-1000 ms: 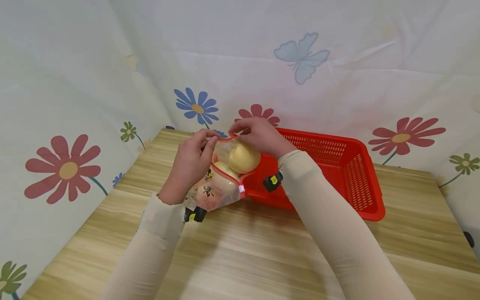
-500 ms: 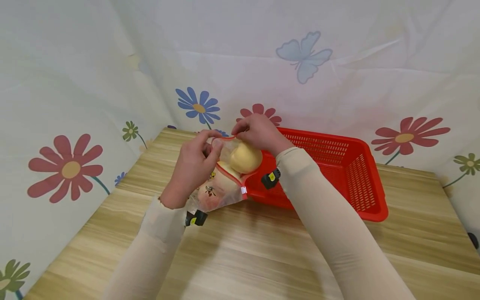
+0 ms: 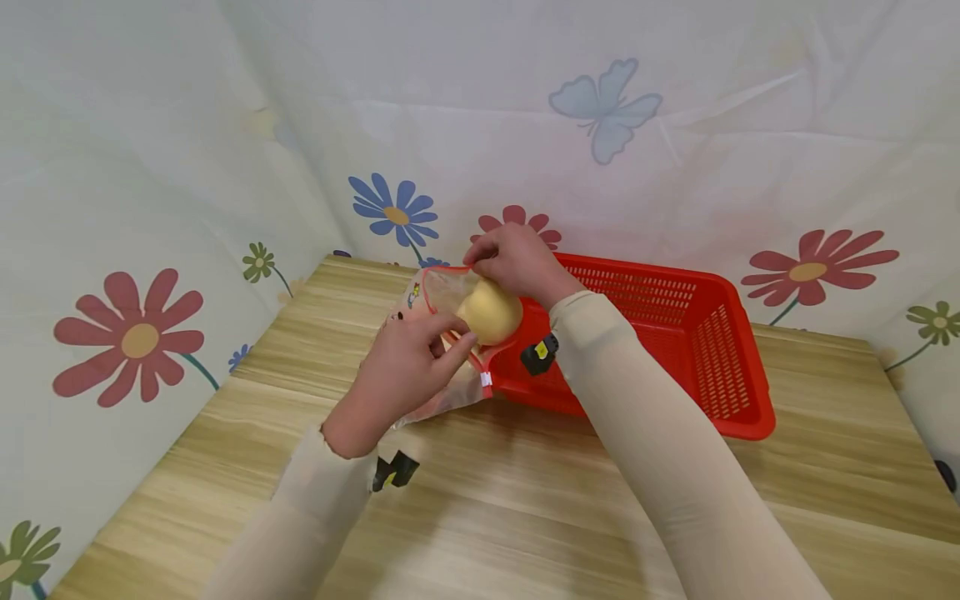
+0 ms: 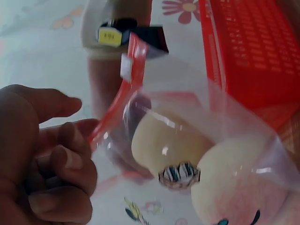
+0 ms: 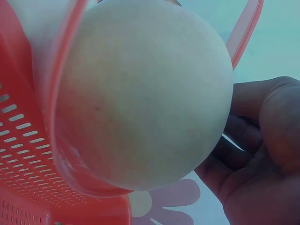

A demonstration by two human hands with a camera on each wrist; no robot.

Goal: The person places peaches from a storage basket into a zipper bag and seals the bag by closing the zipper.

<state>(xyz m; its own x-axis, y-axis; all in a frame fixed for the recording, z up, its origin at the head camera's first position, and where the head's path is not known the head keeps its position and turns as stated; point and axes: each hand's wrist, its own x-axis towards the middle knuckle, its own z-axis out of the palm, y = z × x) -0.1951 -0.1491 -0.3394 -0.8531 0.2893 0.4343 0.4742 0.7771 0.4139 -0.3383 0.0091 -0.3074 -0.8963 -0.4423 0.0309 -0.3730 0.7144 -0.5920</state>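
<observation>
A clear zip bag (image 3: pixel 453 396) with a red rim and printed pictures lies at the basket's left end, its mouth spread. A round, pale yellow fruit (image 3: pixel 493 312), perhaps a peach, sits in that mouth. Inside the bag, a blushing peach (image 4: pixel 239 173) shows through the plastic in the left wrist view. My right hand (image 3: pixel 517 258) pinches the far rim beside the fruit. With curled fingers, my left hand (image 3: pixel 405 358) holds the near rim; its thumb (image 4: pixel 58 102) stands apart from the fingers in the left wrist view. The white slider (image 3: pixel 486 379) is at the rim's near corner.
A red perforated basket (image 3: pixel 738 350) stands right of the bag, close against it. Both are on a wood-grain table (image 3: pixel 465 508). A flower-printed cloth (image 3: pixel 637 183) hangs behind the table and on its left.
My left hand has left the far rim beside my right hand and come down to the near rim. The bag's mouth is spread wider; my right hand has hardly moved.
</observation>
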